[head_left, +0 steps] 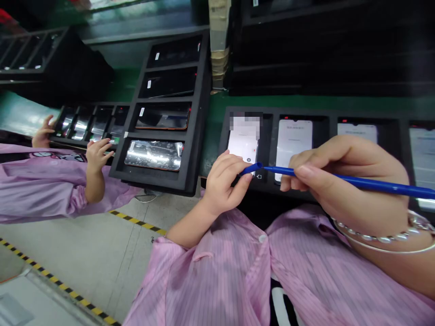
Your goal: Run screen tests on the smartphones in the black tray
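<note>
So the right hand [350, 174] has a blue pen [370, 183] pinched between thumb and fingers, fingers curled in pretty snug, with the thin tip aimed over at the left hand [224, 183]. That one's mostly closed too, thumb and fingers around a little blue cap [250, 169], its open end facing the pen. Tip and cap are right next to each other, can't really tell if they're touching. All of this is happening above the near edge of a black foam tray [268, 145] on the green desk [217, 108], with phones sitting upright in its slots, screens lit. The left hand partly covers the leftmost phone [242, 142], and the right hand is in front of the next couple. Beaded bracelet [384, 237] on the right wrist, btw. Off to the left there's another tray [194, 122] with four dark-screened phones, and past it a co-worker in a pink sleeve [44, 185], hands by a further row of phones.
</note>
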Tool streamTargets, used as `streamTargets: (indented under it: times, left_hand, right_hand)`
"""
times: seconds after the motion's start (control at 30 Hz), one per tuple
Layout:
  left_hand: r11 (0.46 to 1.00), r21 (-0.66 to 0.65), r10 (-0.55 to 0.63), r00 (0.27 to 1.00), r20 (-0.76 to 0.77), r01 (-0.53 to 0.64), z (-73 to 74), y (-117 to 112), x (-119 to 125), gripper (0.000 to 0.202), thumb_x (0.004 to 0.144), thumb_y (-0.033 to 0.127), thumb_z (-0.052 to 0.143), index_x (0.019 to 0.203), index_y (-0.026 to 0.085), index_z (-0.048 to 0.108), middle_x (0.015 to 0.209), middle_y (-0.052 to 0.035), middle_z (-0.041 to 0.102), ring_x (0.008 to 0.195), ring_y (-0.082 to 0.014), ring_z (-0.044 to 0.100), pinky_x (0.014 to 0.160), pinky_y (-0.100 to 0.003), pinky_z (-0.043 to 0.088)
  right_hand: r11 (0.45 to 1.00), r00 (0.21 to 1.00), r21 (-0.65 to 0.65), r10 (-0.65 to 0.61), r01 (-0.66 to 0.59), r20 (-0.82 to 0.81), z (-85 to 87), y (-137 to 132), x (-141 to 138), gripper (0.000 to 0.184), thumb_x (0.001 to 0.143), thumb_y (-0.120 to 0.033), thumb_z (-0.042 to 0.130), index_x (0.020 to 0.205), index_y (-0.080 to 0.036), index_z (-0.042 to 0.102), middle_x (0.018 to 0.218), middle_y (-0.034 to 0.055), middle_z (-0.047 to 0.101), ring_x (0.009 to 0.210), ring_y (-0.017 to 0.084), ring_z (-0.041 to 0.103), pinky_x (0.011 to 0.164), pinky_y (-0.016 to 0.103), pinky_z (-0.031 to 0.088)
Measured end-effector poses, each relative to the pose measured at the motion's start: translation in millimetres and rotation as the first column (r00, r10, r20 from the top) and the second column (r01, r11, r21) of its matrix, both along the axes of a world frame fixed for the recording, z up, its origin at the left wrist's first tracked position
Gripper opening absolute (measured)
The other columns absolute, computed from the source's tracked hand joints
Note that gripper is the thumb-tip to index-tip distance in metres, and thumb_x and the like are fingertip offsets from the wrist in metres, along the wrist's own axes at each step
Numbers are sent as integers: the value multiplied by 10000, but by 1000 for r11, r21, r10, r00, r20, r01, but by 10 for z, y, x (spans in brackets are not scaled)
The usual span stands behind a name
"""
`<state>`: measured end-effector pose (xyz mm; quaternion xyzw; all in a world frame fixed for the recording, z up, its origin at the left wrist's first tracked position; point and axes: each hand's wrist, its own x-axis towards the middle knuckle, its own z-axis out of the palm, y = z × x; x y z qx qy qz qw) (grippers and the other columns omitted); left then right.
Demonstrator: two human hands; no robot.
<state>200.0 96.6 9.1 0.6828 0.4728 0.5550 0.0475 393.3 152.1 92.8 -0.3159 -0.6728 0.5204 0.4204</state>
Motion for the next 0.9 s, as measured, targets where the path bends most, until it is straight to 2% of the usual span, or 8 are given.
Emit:
streamTargets:
  times: [0.13,0.23,0.33,0.47,0.53,0.6,0.77,0.9]
  left_hand:
    - [1000,6,-16,999,-32,17,17,-14,4,141,1016,249,610,1111,166,675,1002,-63,754,1008,-191,725,1114,-459,551]
    - [998,-10,-66,995,-70,65,5,-26,-2,155,1044,284,574,1076,160,662,979,-63,749,977,-186,724,1117,-453,545]
    - [992,-3,-127,981,-150,128,-43,-26,-13,228,1076,324,506,1032,146,642,926,-63,721,910,-177,708,1106,-430,543]
    - [992,52,-96,961,-259,113,-117,-22,-4,326,1101,384,414,984,154,612,844,-55,661,812,-188,649,885,-378,590]
    - [993,64,-78,956,-282,100,-140,-26,7,351,1108,400,386,974,155,597,841,-62,649,800,-195,629,813,-363,580]
    - [992,71,-79,956,-284,103,-155,-34,6,359,1112,407,376,979,150,588,856,-70,647,808,-198,624,813,-362,575]
    - [987,13,-148,945,-291,159,-173,-58,-67,349,1113,399,363,1002,152,583,902,-89,660,867,-213,635,838,-372,560]
    - [969,-67,-243,962,-127,236,-137,-66,-109,315,1107,385,375,940,194,562,853,-51,627,847,-196,623,843,-370,559]
  right_hand:
    - [1000,977,26,-21,15,212,12,29,42,224,916,-287,788,768,-222,634,715,-16,668,609,132,664,557,183,542]
    - [1000,956,-6,-25,28,294,-19,58,81,285,925,-392,790,755,-225,633,709,-4,665,594,132,651,526,176,512]
    - [979,951,-187,128,-77,281,-149,88,78,344,1010,-534,670,840,-237,641,670,9,631,568,145,599,501,209,473]
    - [776,895,-561,426,-288,130,-361,65,33,416,1053,-655,517,1213,-281,609,568,-12,564,447,168,493,412,229,372]
    - [692,882,-651,466,-313,71,-429,29,25,496,1036,-700,515,1306,-287,557,559,-17,553,434,175,475,417,238,372]
    - [660,887,-684,460,-312,39,-468,-12,21,540,1024,-714,527,1350,-283,528,565,-18,546,451,177,480,439,242,382]
    - [649,890,-682,456,-336,-5,-530,-120,-74,597,1051,-703,488,1419,-233,467,568,-21,543,461,164,459,453,238,369]
    - [737,871,-531,492,-418,-2,-504,-187,-189,567,1112,-617,410,1498,-201,409,575,-40,538,479,158,486,445,225,363]
